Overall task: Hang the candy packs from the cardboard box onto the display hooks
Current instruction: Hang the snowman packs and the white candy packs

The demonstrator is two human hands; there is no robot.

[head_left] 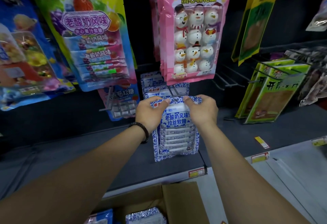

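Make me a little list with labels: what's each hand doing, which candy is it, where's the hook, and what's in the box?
left hand: pinches the top left of the blue-and-white candy pack
right hand: pinches its top right
pack position: upright, top edge at the tip of the hook
hook: under the pink snowman pack, with hanging packs of the same kind behind
cardboard box: open, below the arms, a spare pack inside

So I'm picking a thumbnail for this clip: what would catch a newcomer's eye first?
Probably the left hand and right hand at centre, gripping the top of a blue-and-white patterned candy pack by a metal display hook. Directly above hangs a bright pink snowman marshmallow pack; an open brown cardboard box sits at the bottom.
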